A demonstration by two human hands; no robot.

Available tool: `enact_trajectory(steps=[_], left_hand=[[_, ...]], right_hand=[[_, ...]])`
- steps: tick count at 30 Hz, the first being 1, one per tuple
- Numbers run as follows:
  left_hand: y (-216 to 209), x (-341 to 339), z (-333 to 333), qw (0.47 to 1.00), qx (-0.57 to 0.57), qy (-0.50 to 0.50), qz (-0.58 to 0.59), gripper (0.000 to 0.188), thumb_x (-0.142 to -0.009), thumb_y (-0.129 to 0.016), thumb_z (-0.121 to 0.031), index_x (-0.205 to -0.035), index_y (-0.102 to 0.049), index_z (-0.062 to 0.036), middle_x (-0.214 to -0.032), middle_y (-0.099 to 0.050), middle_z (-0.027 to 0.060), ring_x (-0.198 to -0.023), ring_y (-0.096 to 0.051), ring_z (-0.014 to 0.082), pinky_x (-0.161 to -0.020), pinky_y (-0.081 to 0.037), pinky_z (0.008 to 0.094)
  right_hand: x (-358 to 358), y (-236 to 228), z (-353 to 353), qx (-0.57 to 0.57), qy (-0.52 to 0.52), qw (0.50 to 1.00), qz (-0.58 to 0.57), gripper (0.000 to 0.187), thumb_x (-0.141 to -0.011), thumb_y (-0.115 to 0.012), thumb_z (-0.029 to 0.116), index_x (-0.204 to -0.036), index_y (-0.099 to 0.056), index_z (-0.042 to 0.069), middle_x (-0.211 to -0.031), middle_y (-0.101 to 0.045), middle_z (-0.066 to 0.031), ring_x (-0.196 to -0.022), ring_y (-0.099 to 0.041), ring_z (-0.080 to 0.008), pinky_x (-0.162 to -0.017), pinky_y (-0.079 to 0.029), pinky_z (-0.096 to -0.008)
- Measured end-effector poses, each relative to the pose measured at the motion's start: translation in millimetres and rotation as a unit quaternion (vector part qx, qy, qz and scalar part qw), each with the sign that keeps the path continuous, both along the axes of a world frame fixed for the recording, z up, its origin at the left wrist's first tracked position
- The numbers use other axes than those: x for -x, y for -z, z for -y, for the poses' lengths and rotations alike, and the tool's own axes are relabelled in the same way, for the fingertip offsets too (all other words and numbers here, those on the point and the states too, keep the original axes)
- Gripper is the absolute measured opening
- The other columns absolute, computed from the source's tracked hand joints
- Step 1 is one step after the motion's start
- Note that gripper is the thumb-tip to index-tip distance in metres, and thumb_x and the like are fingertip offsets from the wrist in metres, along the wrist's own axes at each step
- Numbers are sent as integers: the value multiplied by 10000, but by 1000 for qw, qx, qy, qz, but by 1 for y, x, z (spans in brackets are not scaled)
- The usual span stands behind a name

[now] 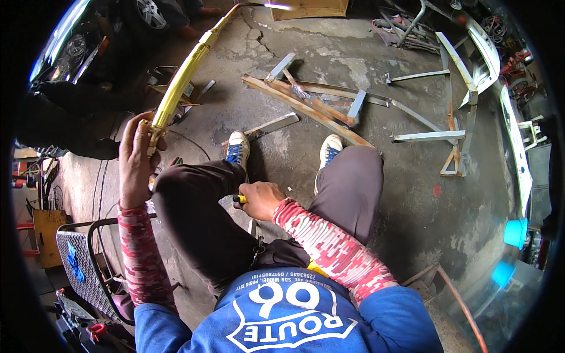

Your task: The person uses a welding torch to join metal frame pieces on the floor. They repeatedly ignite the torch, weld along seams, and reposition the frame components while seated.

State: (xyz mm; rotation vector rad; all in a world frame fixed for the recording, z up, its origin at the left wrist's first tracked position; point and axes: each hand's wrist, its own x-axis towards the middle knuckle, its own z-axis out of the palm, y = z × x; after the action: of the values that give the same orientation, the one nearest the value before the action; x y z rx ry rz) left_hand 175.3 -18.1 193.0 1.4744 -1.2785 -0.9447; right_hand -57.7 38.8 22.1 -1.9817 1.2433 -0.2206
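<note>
My left hand (pixel 135 159), raised at the left, is closed round the base of a brass-coloured gas torch (pixel 179 82). The torch slants up and away to the right, and its thin bent tip ends in a bright white flame (pixel 275 6). Between my knees, my right hand (pixel 262 199) is closed on a small yellow object with a black end (pixel 239 199); most of it is hidden in the fingers, so its kind cannot be made out. Red-and-white patterned sleeves cover both forearms.
Rusty steel frame pieces (pixel 312 109) lie on the concrete floor beyond my feet, with another metal frame (pixel 450 136) to the right. A cardboard box (pixel 309 9) stands at the far edge, near the flame. White panels (pixel 515 153) line the right side. A black mesh-backed chair (pixel 76 259) is at lower left.
</note>
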Motion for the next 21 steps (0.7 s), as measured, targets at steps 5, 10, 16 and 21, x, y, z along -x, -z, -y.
enact_trajectory(steps=[5, 10, 16, 21], left_hand=[[-13, -21, -11, 998, -11, -18, 55, 377, -1109, -496, -359, -1380, -581, -112, -822, -618, -22, -578, -419, 1, -487, -290, 167], [-5, -32, 12, 999, -27, 19, 17, 339, -1114, -499, -319, -1359, -584, -101, -853, -630, -6, -644, -491, 6, -518, -339, 165], [16, -13, 80, 998, -53, 20, -31, 336, -1124, -473, -311, -1359, -577, -94, -849, -631, 12, -582, -442, 2, -479, -316, 163], [63, 27, 108, 993, -76, -12, -87, 353, -1127, -443, -326, -1350, -546, -73, -858, -635, 50, -521, -446, 33, -451, -326, 183]], right_hand=[[-3, -10, -24, 11, -8, 1000, -27, 392, -924, -711, 457, -1017, -669, 79, -901, -736, -185, -898, -714, -431, -797, -549, -544], [-25, -22, -42, 14, -2, 999, 42, 353, -930, -707, 411, -1018, -624, 80, -832, -716, -192, -843, -712, -434, -739, -549, -550], [-16, -38, 10, -42, 2, 999, 29, 248, -896, -678, 241, -1018, -612, 36, -811, -706, -216, -804, -717, -439, -735, -569, -551], [26, -105, 59, -137, -66, 963, 221, 298, -854, -699, 145, -1095, -559, 39, -781, -661, -198, -778, -688, -420, -662, -515, -540]])
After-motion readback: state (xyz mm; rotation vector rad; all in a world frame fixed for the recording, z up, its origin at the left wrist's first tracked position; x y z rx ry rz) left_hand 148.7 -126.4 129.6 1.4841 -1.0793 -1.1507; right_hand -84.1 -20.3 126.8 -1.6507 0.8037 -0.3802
